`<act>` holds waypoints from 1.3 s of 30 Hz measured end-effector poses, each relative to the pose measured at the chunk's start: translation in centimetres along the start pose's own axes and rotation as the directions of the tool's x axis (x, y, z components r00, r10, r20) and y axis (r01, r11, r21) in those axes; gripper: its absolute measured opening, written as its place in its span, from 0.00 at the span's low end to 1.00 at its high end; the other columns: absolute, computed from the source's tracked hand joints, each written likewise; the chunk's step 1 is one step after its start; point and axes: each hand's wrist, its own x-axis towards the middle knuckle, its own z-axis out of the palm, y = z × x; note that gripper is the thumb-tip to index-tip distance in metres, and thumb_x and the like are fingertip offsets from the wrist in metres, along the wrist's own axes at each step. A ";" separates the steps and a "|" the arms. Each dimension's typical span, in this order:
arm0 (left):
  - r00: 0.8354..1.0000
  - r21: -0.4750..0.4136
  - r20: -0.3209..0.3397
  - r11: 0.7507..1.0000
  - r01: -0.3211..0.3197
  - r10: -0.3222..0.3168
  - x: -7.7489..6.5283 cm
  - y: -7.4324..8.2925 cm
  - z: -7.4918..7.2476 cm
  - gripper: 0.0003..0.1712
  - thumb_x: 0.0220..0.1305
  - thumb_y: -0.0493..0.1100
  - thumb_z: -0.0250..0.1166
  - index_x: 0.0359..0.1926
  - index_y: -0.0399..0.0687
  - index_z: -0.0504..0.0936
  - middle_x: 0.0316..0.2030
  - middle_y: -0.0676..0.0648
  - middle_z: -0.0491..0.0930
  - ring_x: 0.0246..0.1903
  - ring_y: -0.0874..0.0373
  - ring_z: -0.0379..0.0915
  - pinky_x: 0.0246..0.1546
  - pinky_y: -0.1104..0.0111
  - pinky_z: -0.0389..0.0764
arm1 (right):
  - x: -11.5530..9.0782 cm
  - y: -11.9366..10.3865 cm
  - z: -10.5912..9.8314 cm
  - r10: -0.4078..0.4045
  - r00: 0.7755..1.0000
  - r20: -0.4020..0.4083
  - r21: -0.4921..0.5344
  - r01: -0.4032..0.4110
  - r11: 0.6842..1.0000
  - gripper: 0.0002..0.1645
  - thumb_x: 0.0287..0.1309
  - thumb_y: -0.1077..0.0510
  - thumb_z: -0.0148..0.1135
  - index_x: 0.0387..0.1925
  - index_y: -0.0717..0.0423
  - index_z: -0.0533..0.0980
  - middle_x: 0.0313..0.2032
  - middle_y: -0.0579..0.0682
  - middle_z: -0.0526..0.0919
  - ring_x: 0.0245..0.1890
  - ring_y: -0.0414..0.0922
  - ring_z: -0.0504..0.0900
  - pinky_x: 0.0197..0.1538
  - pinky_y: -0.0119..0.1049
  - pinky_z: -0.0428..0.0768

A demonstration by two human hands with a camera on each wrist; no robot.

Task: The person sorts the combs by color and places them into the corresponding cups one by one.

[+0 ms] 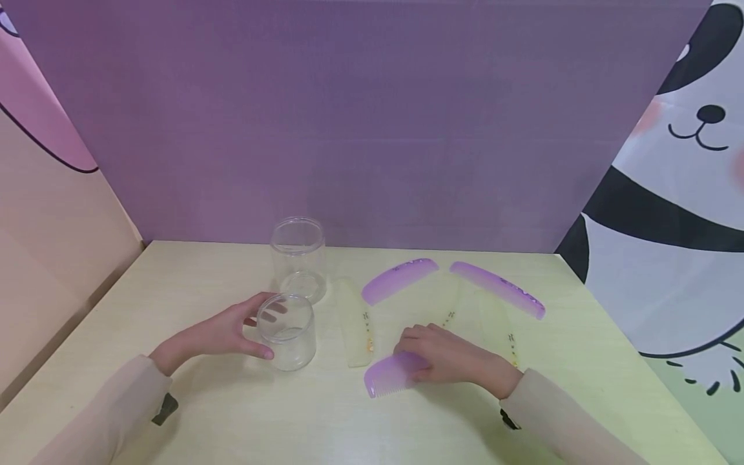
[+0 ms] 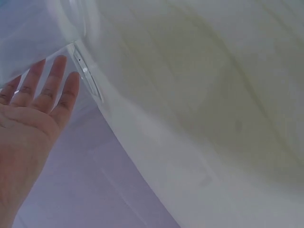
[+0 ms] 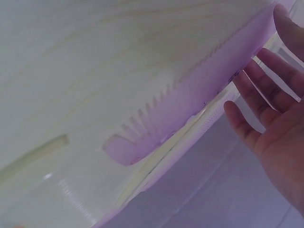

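Observation:
My left hand [image 1: 227, 332] is at the left side of the nearer clear jar [image 1: 296, 349], thumb in front and fingers behind it. In the left wrist view the fingers of that left hand [image 2: 31, 128] are nearly straight beside the clear plastic. My right hand [image 1: 450, 355] holds the right end of a light purple comb [image 1: 383, 376], whose teeth face me. In the right wrist view the comb [image 3: 185, 104] runs between the thumb and fingers of the right hand [image 3: 275, 114]. Whether the comb still touches the table is unclear.
A taller clear jar [image 1: 298, 258] stands behind the nearer one. Two purple combs [image 1: 401, 281] [image 1: 500, 287] lie at the back right. Pale yellow translucent pieces [image 1: 354, 326] with printed marks lie about the right hand. A purple backdrop [image 1: 372, 129] closes the table's far edge.

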 end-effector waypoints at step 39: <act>1.000 -0.047 0.006 0.999 0.014 -0.014 0.1 -0.3 0.3 0.46 0.45 0.49 0.73 0.63 0.55 0.58 0.57 0.41 0.70 0.57 0.48 0.67 0.52 0.54 0.74 | 1.2 0.9 -1.1 0.032 0.991 0.133 0.337 -0.076 0.939 0.18 0.40 0.72 0.60 0.35 0.52 0.74 0.34 0.42 0.79 0.36 0.37 0.75 0.42 0.30 0.75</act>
